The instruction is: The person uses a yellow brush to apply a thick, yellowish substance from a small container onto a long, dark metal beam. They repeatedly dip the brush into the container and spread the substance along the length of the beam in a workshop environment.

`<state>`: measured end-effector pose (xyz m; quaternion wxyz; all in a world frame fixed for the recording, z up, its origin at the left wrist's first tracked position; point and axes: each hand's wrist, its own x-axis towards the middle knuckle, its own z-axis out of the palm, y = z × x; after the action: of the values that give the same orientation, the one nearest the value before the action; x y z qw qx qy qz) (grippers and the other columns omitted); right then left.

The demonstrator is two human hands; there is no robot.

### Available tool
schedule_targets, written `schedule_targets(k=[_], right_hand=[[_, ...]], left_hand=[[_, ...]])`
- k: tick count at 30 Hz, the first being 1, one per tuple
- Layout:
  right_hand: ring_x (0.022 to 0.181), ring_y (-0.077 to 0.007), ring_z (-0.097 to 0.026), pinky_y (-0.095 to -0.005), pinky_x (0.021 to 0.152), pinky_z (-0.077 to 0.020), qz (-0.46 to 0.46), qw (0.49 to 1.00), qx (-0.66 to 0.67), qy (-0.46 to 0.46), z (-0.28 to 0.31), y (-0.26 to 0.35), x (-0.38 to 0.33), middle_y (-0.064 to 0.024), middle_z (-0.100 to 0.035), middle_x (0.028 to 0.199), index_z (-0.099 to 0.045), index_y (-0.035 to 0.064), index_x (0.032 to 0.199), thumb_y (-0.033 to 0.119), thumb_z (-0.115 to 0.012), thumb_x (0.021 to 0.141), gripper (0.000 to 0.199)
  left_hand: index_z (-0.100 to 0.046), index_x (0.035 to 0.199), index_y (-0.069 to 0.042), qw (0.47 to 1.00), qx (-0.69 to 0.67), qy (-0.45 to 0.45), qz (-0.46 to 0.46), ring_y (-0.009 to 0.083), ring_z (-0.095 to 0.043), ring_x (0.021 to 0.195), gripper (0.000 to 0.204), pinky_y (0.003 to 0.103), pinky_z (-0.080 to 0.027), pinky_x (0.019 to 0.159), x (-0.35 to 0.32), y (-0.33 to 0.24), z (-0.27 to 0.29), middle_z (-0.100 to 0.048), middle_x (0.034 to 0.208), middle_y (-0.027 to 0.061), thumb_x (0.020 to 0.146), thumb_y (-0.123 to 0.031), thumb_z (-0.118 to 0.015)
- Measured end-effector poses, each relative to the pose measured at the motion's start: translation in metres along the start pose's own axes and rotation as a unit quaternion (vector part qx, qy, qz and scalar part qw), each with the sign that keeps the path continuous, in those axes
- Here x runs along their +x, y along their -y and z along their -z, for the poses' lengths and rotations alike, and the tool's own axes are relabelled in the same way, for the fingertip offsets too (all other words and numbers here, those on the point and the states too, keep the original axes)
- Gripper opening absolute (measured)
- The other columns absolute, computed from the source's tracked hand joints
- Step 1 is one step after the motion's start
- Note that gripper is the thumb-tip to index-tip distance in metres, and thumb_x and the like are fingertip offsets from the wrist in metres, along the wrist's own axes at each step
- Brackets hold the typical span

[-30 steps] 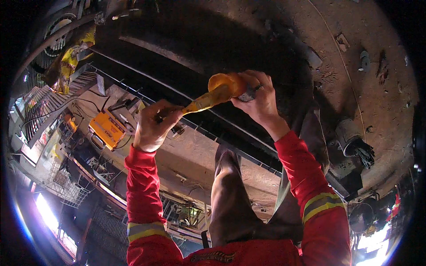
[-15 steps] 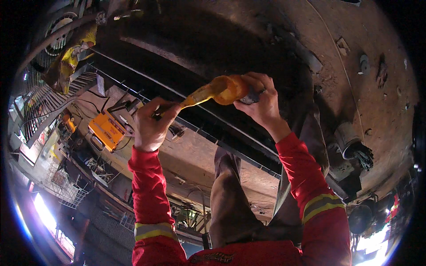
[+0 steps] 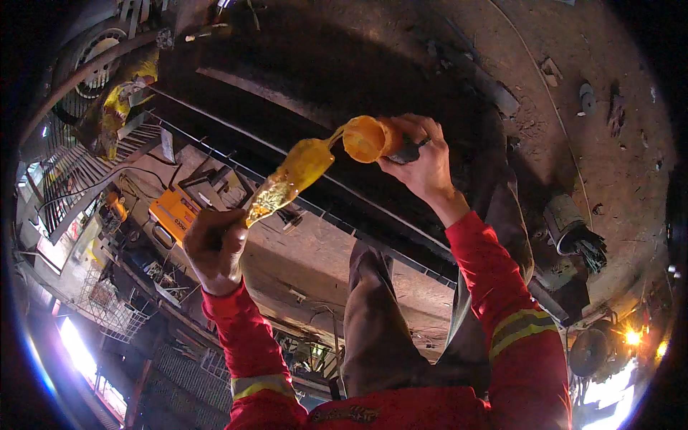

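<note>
Dirt floor open at 1 o'clock; left hand [image 3: 215, 247] grasps orange bag [image 3: 290, 179], right hand [image 3: 423, 161] grips orange cup [image 3: 365, 138] over dark beam edge [image 3: 344, 193].

The squeeze bottle [image 3: 297, 172] is translucent yellow, its cup-shaped cap [image 3: 365, 138] orange. The sleeves [image 3: 502, 287] are red, banded with yellow-and-grey stripes. The trousers [image 3: 380, 337] are brown. At far left, a machine [image 3: 172, 213] is orange-yellow.

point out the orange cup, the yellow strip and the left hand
orange cup [image 3: 364, 138], head view, its round open face
yellow strip [image 3: 297, 168], head view, its wide middle
left hand [image 3: 215, 247], head view, back of the fist
</note>
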<state>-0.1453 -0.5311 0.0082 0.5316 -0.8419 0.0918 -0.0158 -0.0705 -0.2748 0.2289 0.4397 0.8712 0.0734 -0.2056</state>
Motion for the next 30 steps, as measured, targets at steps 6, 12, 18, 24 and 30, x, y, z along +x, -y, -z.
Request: schedule_targets(k=[6, 12, 18, 24, 30], right_hand=[[0.103, -0.0301, -0.057, -0.0415, 0.088, -0.0500, -0.005, 1.000, 0.010, -0.012, -0.002, 0.000, -0.003, -0.0101, -0.060, 0.114, -0.065, 0.0077, 0.110, 0.019, -0.089, 0.058, 0.059], [0.103, -0.0305, -0.057, -0.0416, 0.088, -0.0503, -0.010, 0.999, 0.029, -0.035, 0.000, 0.000, -0.002, -0.0094, -0.060, 0.115, -0.065, 0.0109, 0.111, 0.015, -0.089, 0.055, 0.061], [0.106, -0.0295, -0.058, -0.0411, 0.090, -0.0496, 0.010, 0.996, 0.054, -0.075, 0.009, -0.001, 0.006, -0.0091, -0.062, 0.113, -0.065, 0.0129, 0.113, 0.013, -0.088, 0.054, 0.063], [0.105, -0.0288, -0.061, -0.0382, 0.091, -0.0511, 0.022, 0.995, 0.032, -0.094, 0.012, 0.001, 0.011, -0.0108, -0.062, 0.114, -0.064, 0.0100, 0.114, 0.013, -0.088, 0.054, 0.065], [0.105, -0.0273, -0.062, -0.0373, 0.092, -0.0515, -0.005, 0.998, 0.012, -0.065, 0.003, 0.005, 0.005, -0.0110, -0.063, 0.115, -0.065, 0.0082, 0.110, 0.014, -0.088, 0.057, 0.058]], left_hand=[[-0.066, 0.092, 0.003, 0.997, 0.015, 0.065, 0.044, 0.0091, -0.061, 0.071, 0.014, 0.021, -0.046, 0.063, -0.001, 0.019, -0.036, -0.068, 0.082, 0.0074, 0.082, -0.005, -0.072], [-0.062, 0.089, -0.002, 0.988, -0.024, 0.101, 0.118, 0.0020, -0.042, 0.055, 0.017, 0.019, -0.029, 0.049, 0.000, 0.055, -0.046, -0.053, 0.067, -0.0046, 0.086, -0.016, -0.071], [-0.061, 0.089, -0.001, 0.988, -0.021, 0.083, 0.127, 0.0029, -0.044, 0.056, 0.016, 0.020, -0.032, 0.050, -0.008, 0.069, -0.030, -0.056, 0.068, -0.0021, 0.086, -0.014, -0.071], [-0.061, 0.092, -0.001, 0.977, -0.186, 0.003, 0.099, 0.0070, -0.047, 0.058, 0.022, 0.021, -0.033, 0.050, -0.027, 0.075, 0.007, -0.057, 0.072, 0.0022, 0.086, -0.020, -0.071], [-0.053, 0.092, -0.008, 0.959, -0.243, -0.092, 0.112, 0.0093, -0.042, 0.054, 0.020, 0.023, -0.030, 0.049, -0.054, 0.091, 0.060, -0.049, 0.069, 0.0014, 0.091, -0.024, -0.063]])
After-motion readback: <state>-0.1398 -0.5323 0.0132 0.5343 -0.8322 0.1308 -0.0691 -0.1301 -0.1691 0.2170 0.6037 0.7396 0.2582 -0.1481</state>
